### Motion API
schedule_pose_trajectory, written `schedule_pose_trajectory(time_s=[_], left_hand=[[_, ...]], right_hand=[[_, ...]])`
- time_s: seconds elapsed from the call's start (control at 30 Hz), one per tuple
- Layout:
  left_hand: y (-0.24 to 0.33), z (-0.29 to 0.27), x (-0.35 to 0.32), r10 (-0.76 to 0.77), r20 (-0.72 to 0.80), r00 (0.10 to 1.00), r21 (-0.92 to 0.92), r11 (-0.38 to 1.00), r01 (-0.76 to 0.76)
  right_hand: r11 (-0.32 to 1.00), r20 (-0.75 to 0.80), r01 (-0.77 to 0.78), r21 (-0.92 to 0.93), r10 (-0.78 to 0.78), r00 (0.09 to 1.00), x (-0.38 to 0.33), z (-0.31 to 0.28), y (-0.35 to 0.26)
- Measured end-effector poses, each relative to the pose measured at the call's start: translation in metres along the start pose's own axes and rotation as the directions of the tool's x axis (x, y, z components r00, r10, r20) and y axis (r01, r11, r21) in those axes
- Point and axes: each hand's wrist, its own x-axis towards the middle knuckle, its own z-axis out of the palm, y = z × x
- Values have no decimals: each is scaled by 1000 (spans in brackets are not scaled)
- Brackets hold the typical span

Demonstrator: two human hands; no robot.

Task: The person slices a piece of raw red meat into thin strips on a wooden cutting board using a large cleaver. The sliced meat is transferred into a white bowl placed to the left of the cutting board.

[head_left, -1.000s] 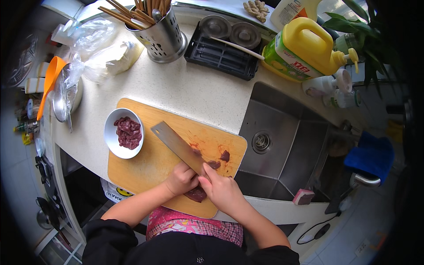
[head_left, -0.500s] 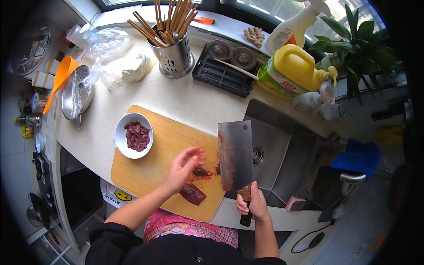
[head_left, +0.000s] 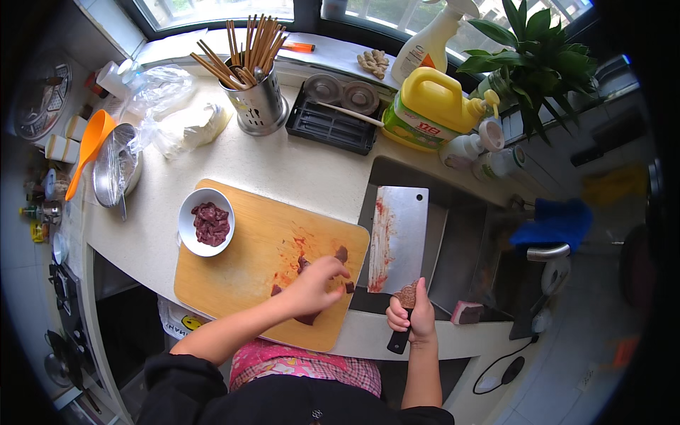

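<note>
Mid-cutting pause, by look. R hand (head_left: 413, 319) fist tight on cleaver (head_left: 397, 241) handle, blade raised flat over sink (head_left: 460, 241). L hand (head_left: 315, 287) fingers curled on dark meat pcs (head_left: 308, 265) at board (head_left: 234, 283) 3 o'clock edge. Bowl of cut meat (head_left: 206, 221) at board 10 o'clock. Chopstick holder (head_left: 258, 106), yellow jug (head_left: 432, 106) at 12, well apart; nothing blocking. Likely regrip meat, bring blade back.

The left hand (head_left: 314, 285) covers most of the dark meat (head_left: 306, 319) on the cutting board (head_left: 241, 283), so only scraps show at its 12 and 6 o'clock. The right hand (head_left: 413, 317) hides much of the cleaver handle (head_left: 397, 342). At 9 o'clock, the shelf items (head_left: 49, 205) are too small and bent to tell.
</note>
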Motion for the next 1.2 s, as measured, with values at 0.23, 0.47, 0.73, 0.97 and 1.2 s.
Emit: schedule_pose_trajectory(time_s=[0.23, 0.47, 0.73, 0.97, 1.2], left_hand=[[-14, 39, 10, 303, 221, 927, 661, 652, -371], [-9, 0, 39, 234, 14, 972, 538, 818, -205], [0, 39, 30, -43, 98, 994, 776, 629, -49], [-2, 54, 32, -65, 114, 991, 833, 550, -60], [3, -8, 45, -306, 62, 950, 153, 943, 294]], right_hand=[[998, 2, 47, 28, -47, 999, -15, 1, 2], [997, 7, 55, 62, -56, 998, -26, -6, 9], [996, -33, 66, 53, -64, 997, -29, -4, 12], [990, -23, 81, 114, -79, 997, -34, -5, 13], [990, -37, 90, 107, -86, 996, -36, -5, 16]])
